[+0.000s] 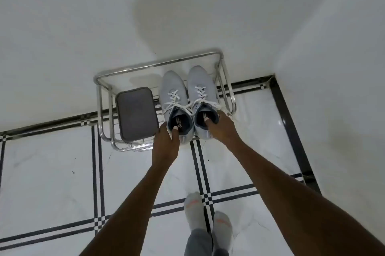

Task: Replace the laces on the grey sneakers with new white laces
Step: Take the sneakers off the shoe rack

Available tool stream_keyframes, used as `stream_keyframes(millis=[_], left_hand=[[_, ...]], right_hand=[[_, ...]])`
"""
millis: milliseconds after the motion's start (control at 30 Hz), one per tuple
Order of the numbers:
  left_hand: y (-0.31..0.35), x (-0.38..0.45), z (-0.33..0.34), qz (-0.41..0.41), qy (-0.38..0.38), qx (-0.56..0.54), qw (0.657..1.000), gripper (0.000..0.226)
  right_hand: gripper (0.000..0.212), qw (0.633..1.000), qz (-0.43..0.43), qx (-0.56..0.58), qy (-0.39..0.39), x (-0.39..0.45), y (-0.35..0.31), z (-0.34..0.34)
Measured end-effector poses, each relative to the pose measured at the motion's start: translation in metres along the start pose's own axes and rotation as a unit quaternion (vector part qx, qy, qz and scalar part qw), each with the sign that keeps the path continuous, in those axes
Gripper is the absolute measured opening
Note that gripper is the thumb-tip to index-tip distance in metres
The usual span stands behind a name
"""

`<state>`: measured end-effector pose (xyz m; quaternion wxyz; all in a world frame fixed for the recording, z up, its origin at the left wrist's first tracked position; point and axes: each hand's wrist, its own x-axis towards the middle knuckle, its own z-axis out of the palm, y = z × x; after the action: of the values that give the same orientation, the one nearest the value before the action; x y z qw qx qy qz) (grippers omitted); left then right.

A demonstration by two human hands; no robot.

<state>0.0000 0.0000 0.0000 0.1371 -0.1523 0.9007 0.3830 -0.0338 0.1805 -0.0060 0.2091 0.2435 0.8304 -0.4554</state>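
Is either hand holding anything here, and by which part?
Yes. The left hand grips the left sneaker at its heel collar; the right hand grips the right sneaker the same way.

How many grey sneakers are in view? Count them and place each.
2, side by side on the metal rack: left sneaker gripped by the left hand, right sneaker by the right hand. None seems hidden.

Soft, even indoor light, moderately bright, slightly cool grey cast; broad faint rounded shadow on the plain white wall (208,11) above the chrome tubular shoe rack (158,64); small glare patches on the glossy white floor tiles with black stripes (277,128); chrome glints; wide-angle bending of tile lines toward the edges; mild softness throughout, compression blur.
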Motion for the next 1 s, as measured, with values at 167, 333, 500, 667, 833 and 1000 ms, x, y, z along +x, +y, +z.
stream_keyframes(millis=[167,333,500,667,833,1000], left_hand=[[-0.017,0.031,0.020,-0.015,0.024,-0.029,0.999,0.035],[-0.021,0.047,0.025,-0.045,0.019,0.010,0.999,0.020],[-0.016,0.019,0.020,-0.041,0.038,0.004,0.998,0.015],[-0.019,-0.056,0.019,-0.017,0.081,0.002,0.997,0.012],[-0.052,-0.150,0.039,-0.008,0.121,-0.029,0.992,0.022],[-0.106,-0.236,0.072,-0.030,0.132,-0.033,0.990,0.034]], right_hand=[[0.050,0.997,0.045,0.056,0.012,0.031,0.013,0.013],[0.046,0.997,0.050,0.048,0.022,0.035,0.021,0.012],[0.044,0.999,-0.002,0.018,0.033,0.005,0.032,0.006],[0.045,0.999,-0.037,-0.006,0.022,-0.048,0.061,-0.006],[0.046,0.996,-0.082,-0.016,0.026,-0.122,0.113,-0.004],[0.041,0.993,-0.097,-0.067,0.015,-0.187,0.181,0.017]])
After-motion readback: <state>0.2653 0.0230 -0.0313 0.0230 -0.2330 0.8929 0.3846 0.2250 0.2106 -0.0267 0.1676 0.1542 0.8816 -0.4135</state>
